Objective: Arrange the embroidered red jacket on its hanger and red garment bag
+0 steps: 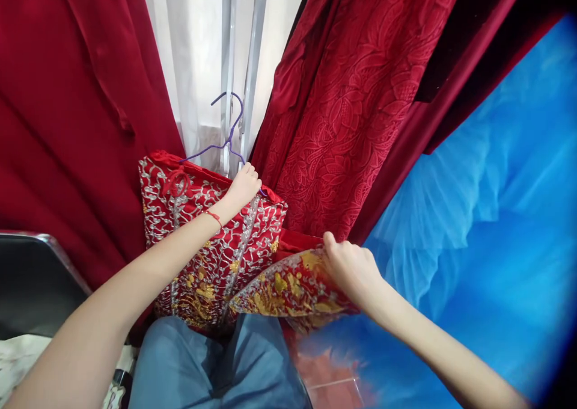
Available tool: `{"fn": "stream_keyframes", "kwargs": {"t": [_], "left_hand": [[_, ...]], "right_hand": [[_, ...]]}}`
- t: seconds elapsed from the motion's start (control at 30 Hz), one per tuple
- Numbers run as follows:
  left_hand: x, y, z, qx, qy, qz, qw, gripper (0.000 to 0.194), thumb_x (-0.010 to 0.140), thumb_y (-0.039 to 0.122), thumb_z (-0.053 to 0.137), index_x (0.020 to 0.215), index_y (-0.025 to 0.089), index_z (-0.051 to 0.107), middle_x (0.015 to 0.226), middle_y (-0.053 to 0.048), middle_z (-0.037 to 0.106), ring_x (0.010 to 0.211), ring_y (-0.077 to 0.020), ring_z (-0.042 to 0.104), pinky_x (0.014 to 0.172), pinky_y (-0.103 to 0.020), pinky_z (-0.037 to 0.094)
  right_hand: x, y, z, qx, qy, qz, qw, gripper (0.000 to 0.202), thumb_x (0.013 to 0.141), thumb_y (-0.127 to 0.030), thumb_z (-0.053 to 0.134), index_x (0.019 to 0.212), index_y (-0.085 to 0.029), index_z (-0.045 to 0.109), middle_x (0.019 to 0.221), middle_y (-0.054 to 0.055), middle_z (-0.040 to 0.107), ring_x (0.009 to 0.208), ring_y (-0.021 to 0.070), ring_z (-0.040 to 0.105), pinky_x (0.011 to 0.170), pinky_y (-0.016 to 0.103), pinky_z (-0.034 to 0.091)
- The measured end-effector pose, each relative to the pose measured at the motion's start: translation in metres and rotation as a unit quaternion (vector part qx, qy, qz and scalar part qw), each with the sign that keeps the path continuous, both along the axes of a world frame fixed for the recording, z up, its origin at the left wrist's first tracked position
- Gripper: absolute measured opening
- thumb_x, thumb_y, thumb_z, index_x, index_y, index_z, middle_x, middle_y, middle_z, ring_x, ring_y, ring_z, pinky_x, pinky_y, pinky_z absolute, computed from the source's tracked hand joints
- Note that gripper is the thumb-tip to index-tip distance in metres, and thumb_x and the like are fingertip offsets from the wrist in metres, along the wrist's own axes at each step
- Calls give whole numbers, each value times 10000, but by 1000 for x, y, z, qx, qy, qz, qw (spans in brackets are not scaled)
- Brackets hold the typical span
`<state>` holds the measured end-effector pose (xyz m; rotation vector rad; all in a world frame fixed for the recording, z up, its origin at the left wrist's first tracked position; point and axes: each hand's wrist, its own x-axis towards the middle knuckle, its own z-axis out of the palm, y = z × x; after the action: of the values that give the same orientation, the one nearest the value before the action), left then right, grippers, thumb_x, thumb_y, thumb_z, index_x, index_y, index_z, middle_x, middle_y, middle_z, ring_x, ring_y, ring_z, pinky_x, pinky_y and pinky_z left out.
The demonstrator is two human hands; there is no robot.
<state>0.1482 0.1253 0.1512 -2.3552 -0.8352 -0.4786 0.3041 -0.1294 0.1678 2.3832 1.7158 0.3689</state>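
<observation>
A red garment (202,264) with silver and gold embroidery lies upright against my knees, its top edge on a purple hanger (231,138) whose hook points up. My left hand (246,183) is closed round the hanger's right arm at the garment's top edge. Off to the right, my right hand (354,267) is closed on a flared, embroidered part of the same garment and holds it out sideways. The fingertips of my right hand are hidden behind the cloth.
Dark red cloth (81,126) hangs at the left, patterned red lace (356,96) at the right, white curtain (180,48) between them. Blue tulle (505,264) spreads at the right. A black chair (36,282) stands at the left edge. Tiled floor (331,385) shows below.
</observation>
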Motion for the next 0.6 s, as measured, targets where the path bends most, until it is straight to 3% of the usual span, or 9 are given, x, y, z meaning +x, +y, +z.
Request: {"fn": "stream_keyframes", "kwargs": {"t": [0.07, 0.1, 0.17, 0.27, 0.37, 0.47, 0.53, 0.6], "left_hand": [[7, 8, -4, -8, -7, 10, 1000, 364, 923, 68, 374, 874, 165, 721, 936, -120, 717, 1010, -280, 609, 939, -454, 419], [9, 10, -5, -10, -9, 12, 1000, 369, 923, 65, 366, 881, 156, 721, 939, -128, 716, 1013, -286, 610, 939, -463, 420], [10, 13, -5, -25, -17, 9, 1000, 357, 922, 56, 371, 895, 132, 719, 955, -150, 713, 1038, -302, 611, 957, -485, 414], [5, 11, 0, -60, -25, -7, 998, 286, 917, 51, 434, 919, 104, 715, 998, -173, 710, 1098, -306, 613, 1003, -489, 412], [-13, -6, 7, -73, -33, -94, 992, 221, 912, 121, 549, 1085, 96, 685, 1247, -190, 657, 1289, -303, 535, 1109, -487, 370], [-43, -53, 5, -105, -151, -207, 961, 384, 950, 204, 524, 1325, 127, 554, 1524, -172, 467, 1495, -283, 314, 1198, -501, 303], [-64, -97, -6, -168, -279, -192, 926, 361, 992, 264, 444, 1322, 151, 535, 1480, -165, 517, 1455, -253, 394, 1179, -482, 355], [-79, -140, -22, -276, -312, -146, 897, 481, 943, 422, 549, 1345, 161, 510, 1369, -187, 602, 1285, -277, 577, 1079, -459, 467]], "right_hand": [[-19, -8, 3, -5, 110, 96, 989, 187, 937, -188, 464, 1090, -159, 568, 799, 134, 715, 713, 248, 691, 546, 282, 300], [-32, -9, 3, -4, 184, 161, 970, 176, 940, -221, 468, 1089, -174, 550, 800, 101, 704, 695, 219, 665, 551, 273, 305], [-59, -7, -1, -4, 337, 281, 899, 130, 943, -258, 467, 1048, -199, 518, 787, 36, 667, 658, 162, 601, 569, 257, 329], [-93, 3, -14, -5, 497, 348, 795, 96, 947, -317, 465, 965, -223, 460, 702, -42, 564, 572, 116, 486, 555, 245, 339], [-101, 14, -27, 52, 569, 344, 745, 128, 926, -340, 490, 904, -226, 437, 747, -40, 538, 647, 120, 492, 608, 252, 393], [-86, 28, -38, 104, 633, 278, 715, 174, 890, -369, 525, 855, -230, 425, 724, -48, 510, 641, 121, 491, 589, 254, 422], [-75, 37, -44, 92, 695, 210, 681, 212, 875, -413, 530, 872, -245, 401, 646, -84, 473, 532, 111, 469, 500, 242, 419], [-72, 47, -49, 89, 744, 171, 639, 248, 856, -435, 540, 899, -256, 374, 632, -101, 482, 484, 110, 487, 460, 242, 444]]}}
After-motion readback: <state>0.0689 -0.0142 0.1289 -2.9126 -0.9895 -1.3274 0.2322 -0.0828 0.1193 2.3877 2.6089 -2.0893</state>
